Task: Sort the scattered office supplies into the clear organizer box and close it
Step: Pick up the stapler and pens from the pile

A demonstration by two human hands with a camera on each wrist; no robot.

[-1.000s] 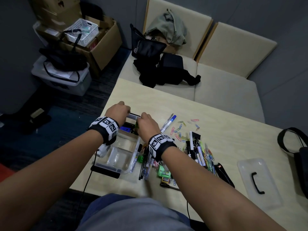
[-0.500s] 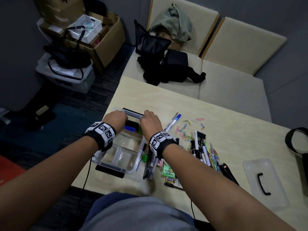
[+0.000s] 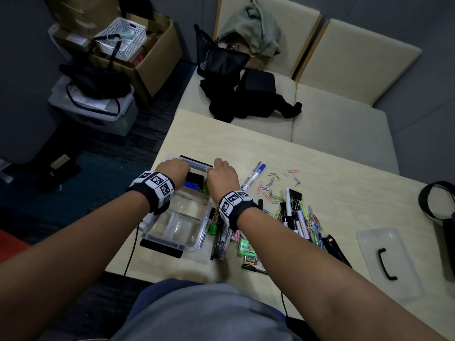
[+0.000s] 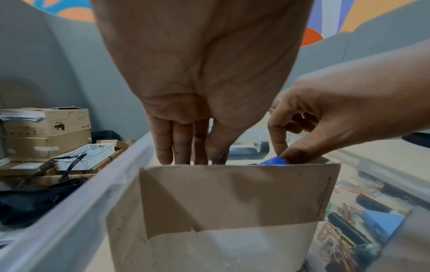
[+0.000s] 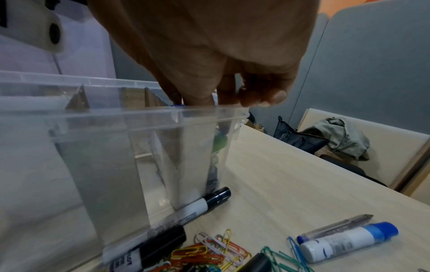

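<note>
Early going: my right hand (image 4: 325, 117) pinching blue item (image 4: 273, 162) into organizer box (image 3: 172, 232); left hand (image 4: 200, 82) fingers straight inside; paper clips (image 3: 270, 190), markers (image 3: 293, 217), lid (image 3: 386, 262) still out.

Arms: bare from wrist to upper forearm, no sleeves in the head view.
Left wristband (image 3: 154, 187): black strap wrapped around the wrist, faced with white square tiles that carry black-and-white fiducial patterns.
Right wristband (image 3: 235, 201): same build, a black band with white marker tiles printed in black blocks.
Wrist camera housing (image 5: 35, 31): white rounded casing with a round black opening, seen at the upper left of the right wrist view.
Cables: a thin black cable (image 3: 131, 249) hangs below the left forearm; another black cable (image 3: 283, 303) runs under the right forearm.
Clothing: grey-blue fabric garment (image 3: 197, 313) at the bottom of the head view.
</note>
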